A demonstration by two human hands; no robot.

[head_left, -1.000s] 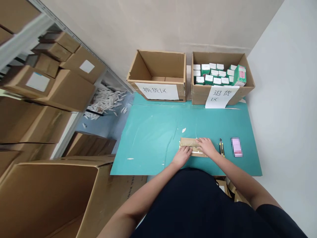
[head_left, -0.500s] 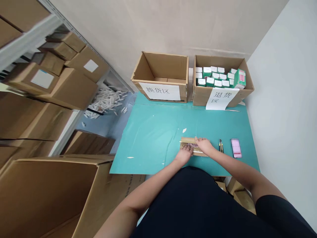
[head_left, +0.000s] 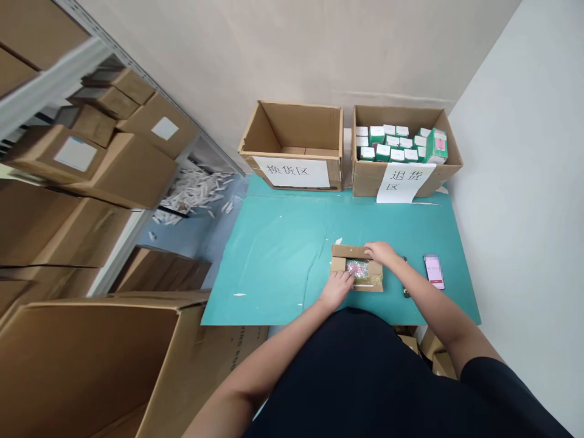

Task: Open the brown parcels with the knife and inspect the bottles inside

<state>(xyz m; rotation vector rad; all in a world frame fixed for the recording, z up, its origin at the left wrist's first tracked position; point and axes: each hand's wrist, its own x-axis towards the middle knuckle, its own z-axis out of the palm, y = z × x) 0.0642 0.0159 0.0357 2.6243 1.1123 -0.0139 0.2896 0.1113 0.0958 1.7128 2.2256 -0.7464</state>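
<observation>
A small cardboard box (head_left: 340,264) lies near the table's front edge with its flaps spread apart. Inside it shows a bubble-wrapped item (head_left: 357,269) with pinkish and greenish tones; its kind is hidden by the wrap. My left hand (head_left: 337,288) has its fingers closed on the near-left flap. At the far-right corner, my right hand (head_left: 379,253) pinches the far flap. Under my right forearm sits a utility knife (head_left: 406,292), mostly covered. A phone (head_left: 434,271) with a lit pink and white screen lies to the right.
Two large cartons with Chinese paper signs stand at the table's back: a left carton (head_left: 292,173) and a right carton (head_left: 365,182) holding several green-and-white boxes (head_left: 393,146). Shelves of cartons (head_left: 132,164) line the left. A big open carton (head_left: 173,359) stands front left.
The small box's flaps have been spread wider, uncovering the bubble-wrapped item. My right hand has moved slightly up with the far flap, and my forearm now covers most of the knife.
</observation>
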